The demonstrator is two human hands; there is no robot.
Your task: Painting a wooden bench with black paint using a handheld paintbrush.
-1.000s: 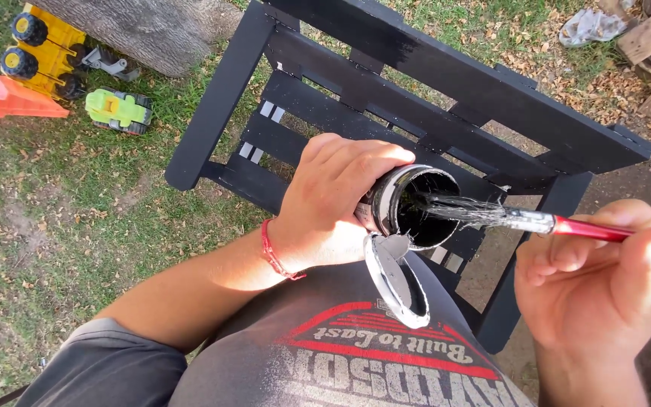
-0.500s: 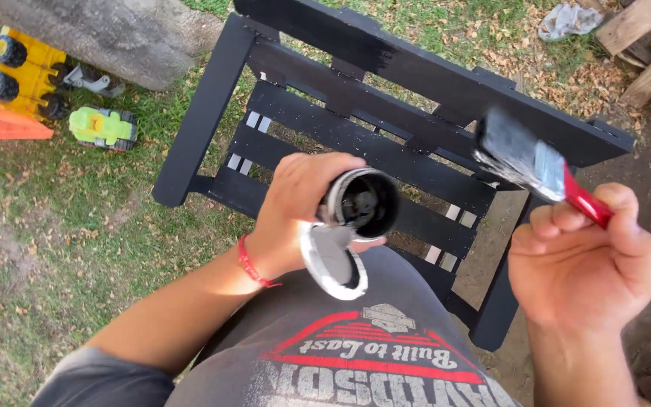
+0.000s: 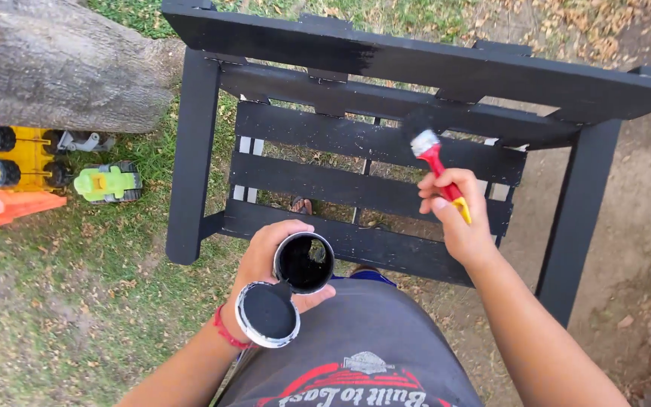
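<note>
The paintbrush (image 3: 437, 167) has its dark bristles lost against the black bench (image 3: 371, 143) slats (only ferrule and red handle read clearly), gripped in the clenched right hand (image 3: 457, 215), while nearer left the left hand (image 3: 269, 260) clasps an open paint can (image 3: 304, 262) and its lid (image 3: 267, 313).

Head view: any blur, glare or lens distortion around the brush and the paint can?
Head view: brush bristles smeared by motion blur against the black frame; paint can in the left hand sharp, small sheen on the paint; right hand sharp; light even, no hard shadows; frame edges bow slightly, wide-angle lens.
</note>
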